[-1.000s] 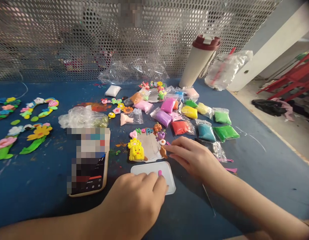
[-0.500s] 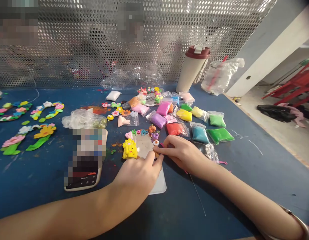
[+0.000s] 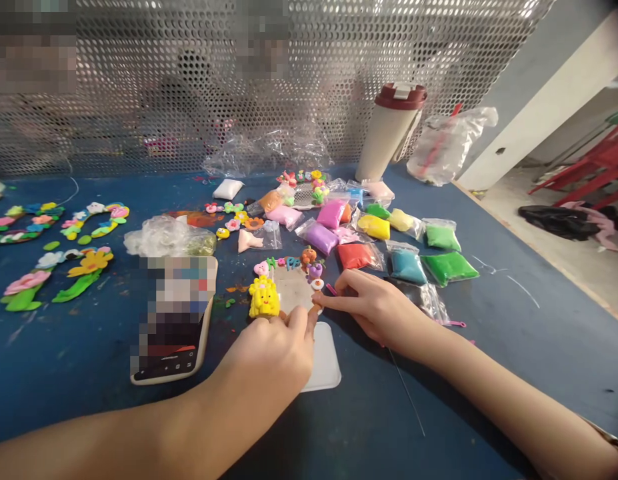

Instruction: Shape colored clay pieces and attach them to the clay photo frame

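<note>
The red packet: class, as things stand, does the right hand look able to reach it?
Probably yes. The red packet lies just beyond the right hand, with nothing visible standing between them, though the hand would likely have to leave the edge of the decorated board.

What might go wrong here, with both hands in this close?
1. The left hand sits right beside the yellow smiling figure; its knuckles could dent it if the material is soft.
2. The right hand has its index fingertip just below the white disc with the orange centre; a slip might knock it askew.
3. The left forearm passes close to the phone and might bump it.
</note>
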A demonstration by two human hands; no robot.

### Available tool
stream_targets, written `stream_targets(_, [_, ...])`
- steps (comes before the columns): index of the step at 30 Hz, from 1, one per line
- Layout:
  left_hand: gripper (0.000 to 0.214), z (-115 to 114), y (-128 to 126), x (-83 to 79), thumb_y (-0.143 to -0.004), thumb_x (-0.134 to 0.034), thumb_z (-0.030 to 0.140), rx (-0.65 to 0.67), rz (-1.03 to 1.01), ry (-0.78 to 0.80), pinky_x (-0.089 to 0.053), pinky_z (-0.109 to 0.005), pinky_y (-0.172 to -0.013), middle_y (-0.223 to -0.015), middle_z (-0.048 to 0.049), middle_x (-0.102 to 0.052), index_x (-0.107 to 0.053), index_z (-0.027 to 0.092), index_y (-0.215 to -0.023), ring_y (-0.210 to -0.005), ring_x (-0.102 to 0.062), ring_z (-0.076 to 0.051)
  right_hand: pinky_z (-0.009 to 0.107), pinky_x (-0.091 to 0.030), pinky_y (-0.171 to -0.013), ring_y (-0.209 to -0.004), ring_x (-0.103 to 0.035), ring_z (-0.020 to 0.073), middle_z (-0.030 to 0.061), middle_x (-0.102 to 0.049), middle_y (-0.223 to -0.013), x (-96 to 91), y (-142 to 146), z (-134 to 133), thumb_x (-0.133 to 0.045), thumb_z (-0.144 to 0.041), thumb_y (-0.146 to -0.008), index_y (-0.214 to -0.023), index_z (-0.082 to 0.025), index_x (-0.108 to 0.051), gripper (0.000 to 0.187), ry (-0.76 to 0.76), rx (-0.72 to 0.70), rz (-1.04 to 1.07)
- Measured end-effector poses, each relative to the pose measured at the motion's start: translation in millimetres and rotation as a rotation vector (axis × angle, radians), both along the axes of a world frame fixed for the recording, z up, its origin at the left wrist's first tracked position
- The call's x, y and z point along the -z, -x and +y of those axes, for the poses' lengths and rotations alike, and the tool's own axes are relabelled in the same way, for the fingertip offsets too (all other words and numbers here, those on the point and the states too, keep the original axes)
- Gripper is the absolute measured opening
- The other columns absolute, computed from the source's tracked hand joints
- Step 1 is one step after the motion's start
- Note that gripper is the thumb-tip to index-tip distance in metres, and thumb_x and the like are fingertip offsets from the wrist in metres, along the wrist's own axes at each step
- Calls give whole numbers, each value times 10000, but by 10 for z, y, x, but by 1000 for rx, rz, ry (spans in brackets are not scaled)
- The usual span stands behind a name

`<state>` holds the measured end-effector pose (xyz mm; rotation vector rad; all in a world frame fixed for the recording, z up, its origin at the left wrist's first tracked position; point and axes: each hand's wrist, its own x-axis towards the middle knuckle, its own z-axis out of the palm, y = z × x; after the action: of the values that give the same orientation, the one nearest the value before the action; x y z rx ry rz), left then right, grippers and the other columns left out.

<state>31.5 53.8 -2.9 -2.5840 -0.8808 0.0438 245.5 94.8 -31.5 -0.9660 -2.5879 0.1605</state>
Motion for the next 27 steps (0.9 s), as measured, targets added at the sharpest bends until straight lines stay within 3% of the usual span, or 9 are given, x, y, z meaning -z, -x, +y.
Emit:
stream_targets(7, [344,55,-3,-89,-700,-578,9,72,-32,79,-396,-268,-343,-674,-37,-636,-708,75,-1011,-451,-606,-187,327,-487,-634,-732,-515,190,96,-562,-866,-13,3,-23,-378,-40,-905,-1230,-195,-636,443,-18,-18,-70])
stream_targets(11, [267,-20,1,-150,-680,-572,12,130,-76,103,-397,-285,-339,-651,-21,-628,-721,119,-874,-447,-587,-188,335,-504,-677,-784,-539,190,109,-568,-953,-21,-15,-48,-365,-33,-892,-1272,-181,-603,472,98,-13,32])
stream_targets(14, [238,-114,-8,-150,-694,-590,54,159,-204,101,-371,-293,-316,-614,-7,-636,-727,114,-879,-405,-567,-175,342,-503,-721,-820,-537,189,107,-557,-984,-30,-14,-66,-359,-36,-898,-1297,-190,-583,482,170,-13,84])
stream_targets(17, [226,-163,-44,-101,-768,-595,134,53,-336,47,-373,-302,-312,-558,7,-631,-728,80,-943,-358,-552,-162,343,-487,-687,-786,-508,193,98,-540,-929,-35,10,-77,-355,-49,-907,-1278,-206,-600,471,164,-25,47])
stream_targets(21, [325,-132,-102,3,-786,-646,183,-115,-272,19,-405,-280,-328,-597,-37,-674,-700,10,-1055,-414,-618,-177,343,-465,-661,-756,-477,196,95,-532,-884,-33,43,-91,-355,-53,-903,-1280,-190,-599,470,162,-51,6])
stream_targets(27, [382,-82,-156,133,-792,-679,260,-137,-248,-41,-420,-262,-326,-554,-58,-654,-706,-13,-1057,-406,-604,-180,343,-449,-655,-757,-464,200,93,-532,-883,-21,43,-125,-350,-50,-893,-1289,-185,-589,482,204,-55,6])
